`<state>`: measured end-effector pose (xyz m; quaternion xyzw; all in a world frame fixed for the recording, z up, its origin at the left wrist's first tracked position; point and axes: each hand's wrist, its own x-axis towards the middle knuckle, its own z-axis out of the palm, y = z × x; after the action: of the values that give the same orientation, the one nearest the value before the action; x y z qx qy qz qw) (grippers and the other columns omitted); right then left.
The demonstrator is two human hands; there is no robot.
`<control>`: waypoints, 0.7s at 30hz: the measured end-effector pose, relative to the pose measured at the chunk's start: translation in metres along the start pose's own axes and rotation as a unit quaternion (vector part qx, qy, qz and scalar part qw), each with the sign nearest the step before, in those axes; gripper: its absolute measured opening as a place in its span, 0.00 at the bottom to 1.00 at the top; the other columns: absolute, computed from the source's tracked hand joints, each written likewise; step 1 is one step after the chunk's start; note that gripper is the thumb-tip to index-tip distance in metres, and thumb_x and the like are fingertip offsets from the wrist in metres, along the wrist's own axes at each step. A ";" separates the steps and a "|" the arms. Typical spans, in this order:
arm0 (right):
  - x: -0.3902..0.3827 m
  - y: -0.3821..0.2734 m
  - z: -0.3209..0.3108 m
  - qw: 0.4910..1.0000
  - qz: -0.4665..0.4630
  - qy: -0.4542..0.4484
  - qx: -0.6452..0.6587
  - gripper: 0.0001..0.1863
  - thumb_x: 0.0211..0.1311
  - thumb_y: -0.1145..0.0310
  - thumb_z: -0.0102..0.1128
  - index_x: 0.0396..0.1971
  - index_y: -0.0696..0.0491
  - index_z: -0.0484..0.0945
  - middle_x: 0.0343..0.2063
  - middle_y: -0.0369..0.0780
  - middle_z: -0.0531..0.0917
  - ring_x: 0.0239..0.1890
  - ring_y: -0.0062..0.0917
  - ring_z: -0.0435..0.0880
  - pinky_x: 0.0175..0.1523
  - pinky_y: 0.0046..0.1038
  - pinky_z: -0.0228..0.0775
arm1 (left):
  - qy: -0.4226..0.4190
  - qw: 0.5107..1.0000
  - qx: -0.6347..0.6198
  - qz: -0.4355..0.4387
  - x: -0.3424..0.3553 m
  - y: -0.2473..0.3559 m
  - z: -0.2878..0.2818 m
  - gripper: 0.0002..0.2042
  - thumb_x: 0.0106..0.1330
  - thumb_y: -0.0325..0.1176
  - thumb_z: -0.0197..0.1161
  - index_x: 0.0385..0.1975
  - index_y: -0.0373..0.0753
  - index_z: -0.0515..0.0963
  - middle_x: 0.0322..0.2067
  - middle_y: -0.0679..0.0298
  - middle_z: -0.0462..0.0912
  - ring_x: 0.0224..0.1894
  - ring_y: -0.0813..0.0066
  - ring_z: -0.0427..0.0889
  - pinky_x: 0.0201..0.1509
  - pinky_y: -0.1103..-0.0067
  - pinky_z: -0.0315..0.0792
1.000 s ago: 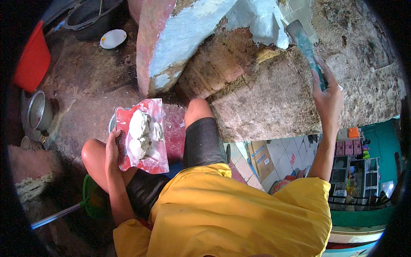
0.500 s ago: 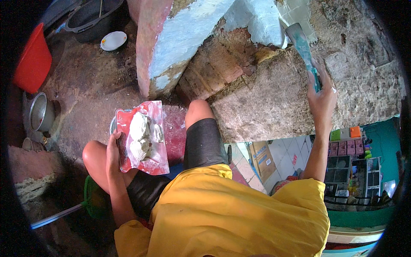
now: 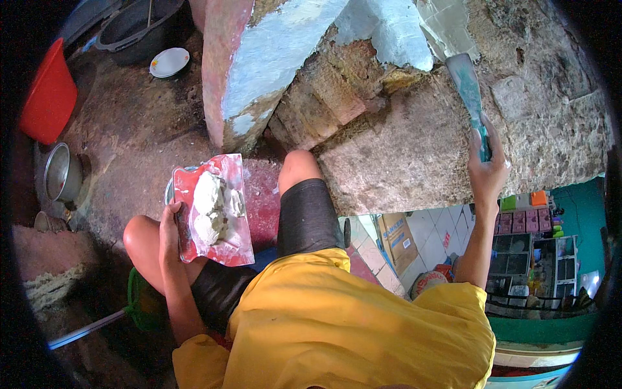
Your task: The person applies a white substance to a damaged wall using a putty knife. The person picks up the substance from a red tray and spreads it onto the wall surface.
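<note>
A person in a yellow shirt [image 3: 356, 318] and black shorts [image 3: 310, 217], knees bent and apart, works before a rough, weathered wall [image 3: 402, 149]. The left hand [image 3: 170, 227] is partly closed around the left edge of a red board [image 3: 184, 191], thumb laid over its face, holding it between the knees and just above the left thigh. A lumpy heap of white paste [image 3: 208, 207] covers the board's middle, short of its upper corners, while white smears run down to the right edge and the lower right corner. The right hand [image 3: 487, 162], fingers curled firmly about the handle, holds a scraper [image 3: 468, 94], its blade pointing up and slightly left toward the lower edge of a smooth, grayish-white patch [image 3: 453, 29] on the wall; whether the blade touches the surface cannot be told. Left of the patch, a pale blue coating [image 3: 278, 58] ends in a ragged lower edge over bare masonry. Near the far edge of the brown floor [image 3: 129, 129], a white plate [image 3: 170, 63] lies just beside a black pot [image 3: 133, 35]; along its left edge stand a red tub [image 3: 52, 97] and a metal bowl [image 3: 63, 172], with a green net [image 3: 138, 298] nearer the person's left leg
</note>
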<state>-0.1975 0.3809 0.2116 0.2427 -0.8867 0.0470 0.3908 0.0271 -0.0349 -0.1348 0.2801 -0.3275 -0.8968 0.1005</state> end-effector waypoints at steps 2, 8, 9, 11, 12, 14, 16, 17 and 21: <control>-0.003 0.000 -0.003 1.000 0.026 -0.013 0.003 0.16 0.59 0.70 0.60 0.48 0.50 0.77 0.41 0.45 0.83 0.42 0.31 0.84 0.42 0.26 0.74 | 0.012 1.000 0.012 0.009 0.002 -0.002 -0.004 0.21 0.62 0.37 0.48 0.53 0.33 0.67 0.40 0.63 0.77 0.40 0.72 0.77 0.50 0.77 0.70; 0.012 -0.010 0.012 0.997 -0.061 0.028 0.026 0.17 0.58 0.72 0.59 0.49 0.49 0.76 0.41 0.45 0.83 0.42 0.30 0.84 0.44 0.28 0.74 | -0.016 1.000 0.007 0.010 0.001 -0.001 0.001 0.21 0.62 0.37 0.48 0.53 0.32 0.67 0.40 0.63 0.77 0.40 0.72 0.77 0.50 0.77 0.70; 0.012 -0.011 0.012 0.999 -0.043 0.009 0.028 0.18 0.59 0.72 0.58 0.50 0.51 0.76 0.43 0.45 0.82 0.45 0.29 0.82 0.46 0.28 0.73 | -0.019 1.000 0.008 0.011 0.000 -0.001 0.002 0.21 0.62 0.37 0.48 0.53 0.32 0.67 0.40 0.63 0.77 0.40 0.72 0.77 0.50 0.77 0.70; 0.014 -0.013 0.016 0.999 -0.011 -0.031 0.036 0.18 0.61 0.74 0.56 0.52 0.53 0.74 0.47 0.45 0.80 0.52 0.28 0.78 0.51 0.27 0.71 | -0.023 1.000 0.009 0.012 -0.001 -0.001 0.001 0.21 0.62 0.37 0.48 0.53 0.32 0.67 0.40 0.63 0.77 0.40 0.72 0.77 0.50 0.77 0.70; 0.015 -0.012 0.019 0.999 -0.027 -0.018 0.034 0.18 0.60 0.73 0.57 0.51 0.53 0.75 0.45 0.46 0.81 0.49 0.30 0.80 0.49 0.28 0.72 | -0.024 1.000 0.009 0.013 -0.001 -0.001 0.000 0.21 0.62 0.37 0.48 0.53 0.32 0.67 0.40 0.62 0.77 0.40 0.72 0.77 0.50 0.77 0.70; 0.012 -0.003 0.027 0.998 -0.056 0.005 0.027 0.18 0.58 0.72 0.58 0.50 0.51 0.75 0.41 0.47 0.82 0.44 0.34 0.83 0.45 0.29 0.74 | -0.026 1.000 0.009 0.014 0.000 -0.003 -0.002 0.21 0.62 0.37 0.48 0.53 0.32 0.67 0.40 0.62 0.77 0.40 0.72 0.77 0.50 0.77 0.70; 0.011 0.003 0.034 0.997 -0.068 0.020 0.041 0.18 0.58 0.72 0.58 0.50 0.52 0.75 0.41 0.47 0.82 0.44 0.35 0.83 0.45 0.30 0.74 | -0.027 0.999 0.009 0.015 0.001 -0.004 -0.002 0.21 0.62 0.37 0.48 0.53 0.32 0.68 0.40 0.62 0.77 0.40 0.72 0.77 0.50 0.77 0.70; 0.009 0.006 0.036 0.996 -0.074 0.028 0.047 0.18 0.58 0.72 0.58 0.50 0.52 0.75 0.41 0.47 0.82 0.44 0.35 0.83 0.45 0.30 0.74 | -0.029 0.999 0.009 0.016 0.002 -0.004 -0.003 0.21 0.62 0.37 0.48 0.53 0.32 0.68 0.40 0.62 0.77 0.40 0.72 0.77 0.50 0.77 0.70; -0.002 0.017 0.035 0.998 -0.048 0.026 0.024 0.17 0.59 0.73 0.58 0.50 0.52 0.75 0.42 0.47 0.82 0.45 0.35 0.83 0.46 0.30 0.74 | -0.041 0.999 0.007 0.021 0.005 -0.006 -0.012 0.21 0.62 0.37 0.48 0.52 0.32 0.68 0.40 0.62 0.77 0.40 0.72 0.77 0.50 0.77 0.70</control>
<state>-0.2270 0.3869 0.1879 0.2928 -0.8622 0.0555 0.4097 0.0298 -0.0385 -0.1486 0.2369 -0.3435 -0.9028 0.1035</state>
